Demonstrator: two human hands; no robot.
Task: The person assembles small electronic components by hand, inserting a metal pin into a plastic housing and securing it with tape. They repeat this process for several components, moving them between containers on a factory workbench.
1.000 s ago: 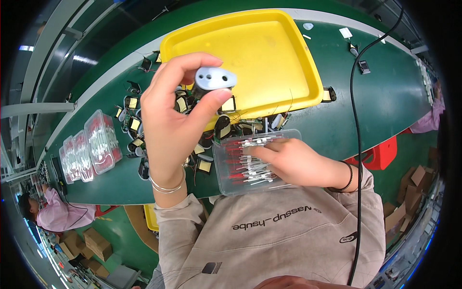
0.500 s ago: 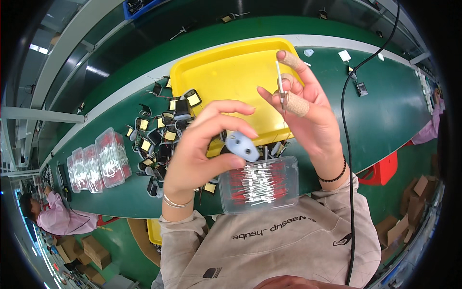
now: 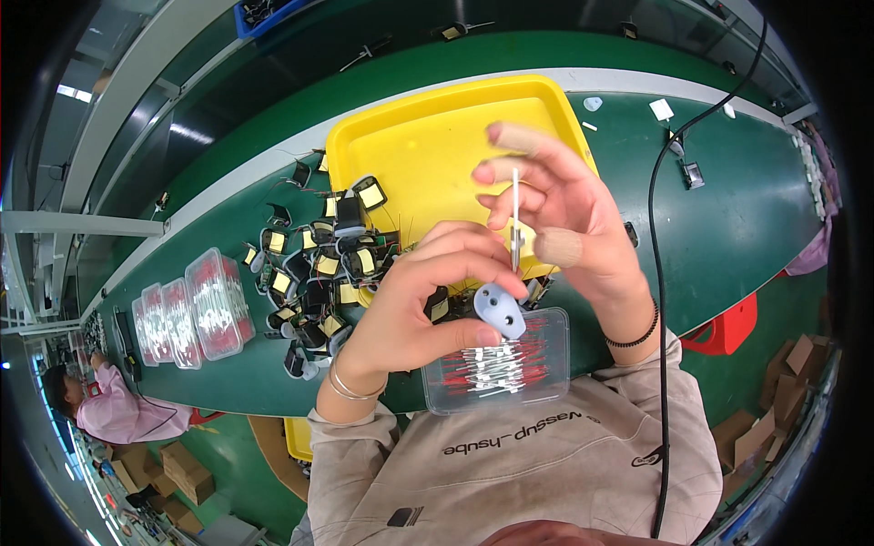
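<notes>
In my left hand (image 3: 423, 296) is a small pale blue-grey plastic part (image 3: 506, 314) with round holes, pinched between thumb and fingertips over the near edge of the yellow tray. A thin white rod (image 3: 515, 196) with a dark, thin lower section stands upright at the thumb and fingers of my right hand (image 3: 578, 223); its lower end is close to the top of the plastic part. Whether the two touch is hard to see. Other fingers of the right hand are spread and slightly blurred. Below both hands sits a clear box (image 3: 437, 400) of red and white leads.
The yellow tray (image 3: 410, 127) lies behind my hands. Several black-and-grey parts with yellow pads (image 3: 319, 296) are piled to its left, beyond them clear boxes of leads (image 3: 217, 300). A black cable (image 3: 653, 227) hangs at the right. Another person (image 3: 127, 405) sits far left.
The right hand has come down and left, bringing the white rod close to the plastic part. My left hand has shifted right and slightly down, and the plastic part has turned.
</notes>
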